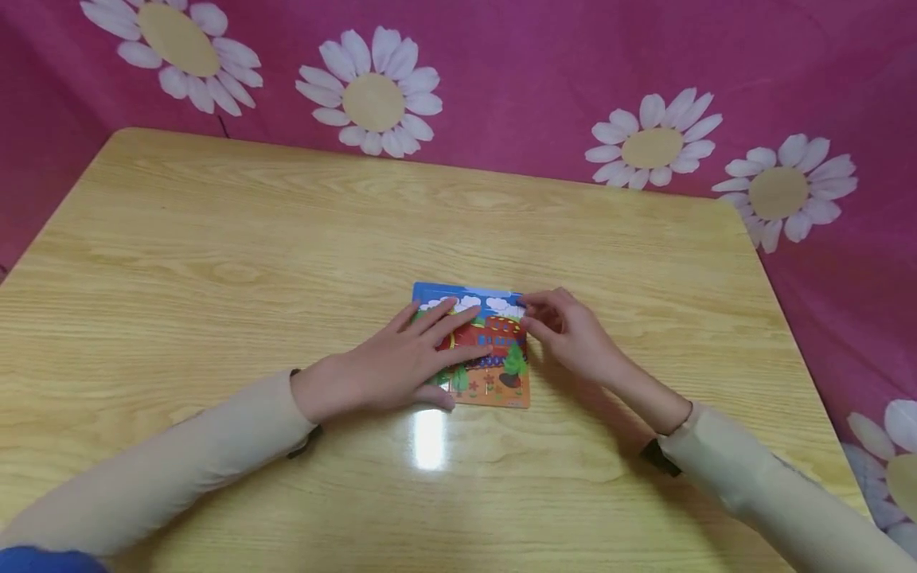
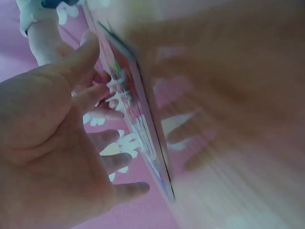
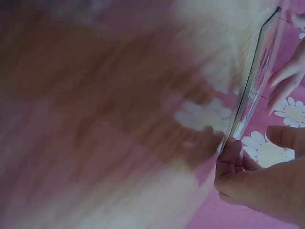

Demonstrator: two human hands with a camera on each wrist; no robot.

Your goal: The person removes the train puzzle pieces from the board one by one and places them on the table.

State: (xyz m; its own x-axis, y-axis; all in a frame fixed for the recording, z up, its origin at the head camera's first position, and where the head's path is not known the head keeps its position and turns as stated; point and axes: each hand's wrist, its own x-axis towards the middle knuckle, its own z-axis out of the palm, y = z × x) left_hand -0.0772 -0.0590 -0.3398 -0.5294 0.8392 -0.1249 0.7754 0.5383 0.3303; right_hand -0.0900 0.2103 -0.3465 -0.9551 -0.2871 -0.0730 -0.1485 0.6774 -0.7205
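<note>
A colourful jigsaw puzzle (image 1: 512,350) lies on the table, its picture showing clouds, a red shape and a green tree. Spread over its left part is my left hand (image 1: 401,358), fingers apart. The left wrist view shows the palm of this hand (image 2: 57,143) above the puzzle's thin edge (image 2: 147,124). At the upper right corner, my right hand (image 1: 576,334) holds the puzzle's edge with bent fingers. In the right wrist view the curled fingers (image 3: 229,162) are at the puzzle's corner, while the thumb (image 3: 281,136) stands apart.
The wood-grain table (image 1: 251,239) has a glossy surface with a bright reflection (image 1: 430,438) just in front of the puzzle. Behind it hangs a pink cloth (image 1: 516,79) with large white daisies, which continues along the right side.
</note>
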